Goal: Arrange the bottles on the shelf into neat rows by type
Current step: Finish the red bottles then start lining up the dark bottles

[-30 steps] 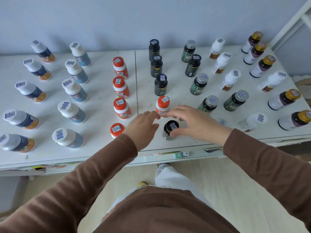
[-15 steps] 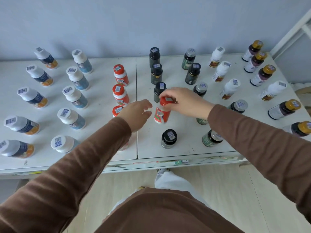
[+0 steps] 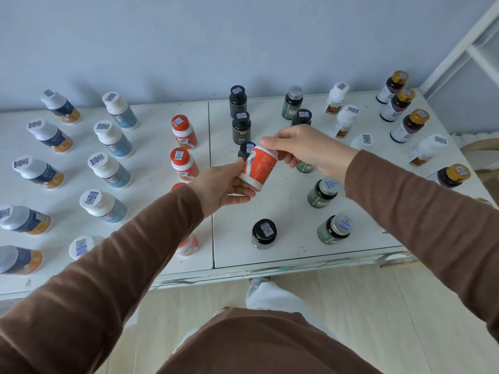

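An orange-and-white bottle (image 3: 259, 167) hangs tilted above the white shelf top (image 3: 283, 211), held by both hands. My right hand (image 3: 302, 148) grips its cap end and my left hand (image 3: 224, 186) holds its base. Orange-capped bottles (image 3: 183, 132) stand in a column left of the hands, partly hidden by my left arm. Black-capped dark bottles (image 3: 241, 127) form a column behind the held bottle, and one black-capped bottle (image 3: 264, 233) stands alone near the front edge. Green bottles with silver caps (image 3: 322, 192) stand to the right.
White-capped blue bottles (image 3: 112, 136) and navy-orange bottles (image 3: 50, 134) fill the left of the shelf. White bottles (image 3: 344, 124) and gold-capped bottles (image 3: 409, 125) line the right. A grey wall rises behind, and a white frame (image 3: 464, 47) stands at the far right.
My right hand lifted the orange bottle off the shelf and tilted it. My left hand moved in and took hold of its base.
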`<state>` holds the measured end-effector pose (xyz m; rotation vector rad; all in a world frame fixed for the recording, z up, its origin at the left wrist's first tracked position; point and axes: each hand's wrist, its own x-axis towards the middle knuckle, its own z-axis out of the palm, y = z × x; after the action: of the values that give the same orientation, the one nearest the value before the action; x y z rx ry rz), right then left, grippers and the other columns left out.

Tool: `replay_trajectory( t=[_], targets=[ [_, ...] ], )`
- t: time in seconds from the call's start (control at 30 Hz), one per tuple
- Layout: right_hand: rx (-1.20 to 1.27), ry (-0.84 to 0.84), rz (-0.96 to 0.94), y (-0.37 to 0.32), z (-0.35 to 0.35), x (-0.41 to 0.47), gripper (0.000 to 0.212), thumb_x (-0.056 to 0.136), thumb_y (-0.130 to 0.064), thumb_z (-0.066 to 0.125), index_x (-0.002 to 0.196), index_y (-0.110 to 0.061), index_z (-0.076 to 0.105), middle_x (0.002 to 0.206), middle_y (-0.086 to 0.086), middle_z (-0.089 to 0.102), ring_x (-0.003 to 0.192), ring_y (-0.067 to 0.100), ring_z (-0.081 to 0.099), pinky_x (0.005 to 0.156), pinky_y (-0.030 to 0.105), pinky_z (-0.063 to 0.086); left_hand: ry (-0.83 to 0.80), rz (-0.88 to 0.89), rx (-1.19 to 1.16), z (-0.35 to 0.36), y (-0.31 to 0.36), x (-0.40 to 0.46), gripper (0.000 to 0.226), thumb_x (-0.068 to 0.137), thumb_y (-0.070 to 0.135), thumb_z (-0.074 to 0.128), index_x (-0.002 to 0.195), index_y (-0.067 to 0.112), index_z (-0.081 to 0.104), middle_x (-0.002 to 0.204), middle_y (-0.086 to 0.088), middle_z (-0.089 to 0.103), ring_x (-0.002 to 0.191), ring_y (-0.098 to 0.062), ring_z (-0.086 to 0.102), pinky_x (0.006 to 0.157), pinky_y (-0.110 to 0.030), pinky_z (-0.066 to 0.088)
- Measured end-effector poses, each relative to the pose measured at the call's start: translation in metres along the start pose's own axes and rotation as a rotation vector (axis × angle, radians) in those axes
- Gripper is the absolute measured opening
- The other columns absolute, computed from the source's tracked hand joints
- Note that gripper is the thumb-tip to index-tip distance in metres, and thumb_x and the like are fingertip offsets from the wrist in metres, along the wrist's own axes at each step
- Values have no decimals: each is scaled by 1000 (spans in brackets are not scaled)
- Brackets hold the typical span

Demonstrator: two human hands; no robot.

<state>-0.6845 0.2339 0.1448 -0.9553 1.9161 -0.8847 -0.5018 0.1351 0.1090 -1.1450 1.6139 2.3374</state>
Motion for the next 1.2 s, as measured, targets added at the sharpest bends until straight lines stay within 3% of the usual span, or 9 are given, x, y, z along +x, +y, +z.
replay_trajectory(
  t=[0.13, 0.2, 0.27, 0.37, 0.47, 0.6, 0.87, 1.07, 1.2],
  targets=[
    [-38, 7, -113, -10, -1, 2, 34, 84, -48, 70, 109, -24, 70, 91, -6, 69, 75, 7, 62, 67, 21, 53, 68, 153, 143, -1, 6, 1, 34, 100, 34, 43, 126, 14, 52, 119, -14, 63, 104, -21, 61, 98, -34, 50],
    [-70, 55, -210, -24, 0, 12, 36, 82, -45, 74, 113, -26, 69, 98, -11, 71, 84, 2, 65, 74, 18, 54, 130, 221, 217, -9, 18, 0, 30, 100, 33, 45, 124, 17, 51, 118, -8, 64, 107, -19, 61, 98, -31, 49],
    [-112, 100, -292, -45, 2, 24, 40, 80, -44, 76, 115, -26, 68, 103, -14, 70, 91, -1, 64, 81, 15, 50, 202, 329, 307, -24, 36, -1, 27, 98, 28, 49, 123, 17, 52, 111, -2, 65, 99, -14, 61, 87, -23, 50],
    [-252, 167, -394, -64, 8, 55, 41, 80, -37, 76, 118, -25, 66, 111, -7, 67, 99, 7, 62, 87, 23, 47, 345, 459, 547, -56, 62, 3, 26, 93, 24, 58, 119, 20, 60, 117, -3, 64, 102, -15, 60, 93, -32, 50],
    [-371, 140, -402, -97, 25, 133, 40, 78, -36, 74, 116, -25, 66, 111, -3, 63, 102, 14, 59, 90, 31, 46, 575, 403, 785, -118, 97, 27, 30, 91, 27, 60, 121, 21, 61, 124, -3, 61, 112, -21, 56, 97, -32, 43],
    [-480, 136, -421, -100, 44, 182, 40, 80, -35, 73, 117, -22, 64, 112, 2, 61, 102, 19, 58, 83, 27, 41, 680, 346, 1004, -153, 103, 44, 33, 89, 31, 60, 121, 21, 60, 127, -3, 59, 116, -24, 54, 100, -34, 41],
    [-622, 22, -369, -95, 83, 266, 40, 84, -28, 68, 122, -20, 60, 120, 7, 58, 110, 25, 56, 87, 28, 39, 692, 204, 1172, -194, 103, 85, 37, 90, 35, 57, 123, 21, 57, 129, -5, 58, 121, -28, 51, 103, -40, 39],
    [-609, 9, -362, -87, 93, 279, 42, 87, -26, 66, 127, -19, 58, 123, 7, 56, 113, 26, 55, 96, 36, 44, 690, 202, 1131, -199, 98, 91, 36, 90, 34, 57, 124, 20, 57, 128, -6, 58, 120, -27, 51, 103, -39, 40],
    [-552, 22, -391, -85, 80, 265, 47, 89, -25, 66, 134, -19, 54, 128, 6, 54, 117, 23, 53, 97, 32, 41, 703, 258, 1129, -194, 97, 84, 34, 91, 33, 55, 122, 20, 57, 127, -6, 59, 120, -27, 52, 104, -40, 40]
  ],
)
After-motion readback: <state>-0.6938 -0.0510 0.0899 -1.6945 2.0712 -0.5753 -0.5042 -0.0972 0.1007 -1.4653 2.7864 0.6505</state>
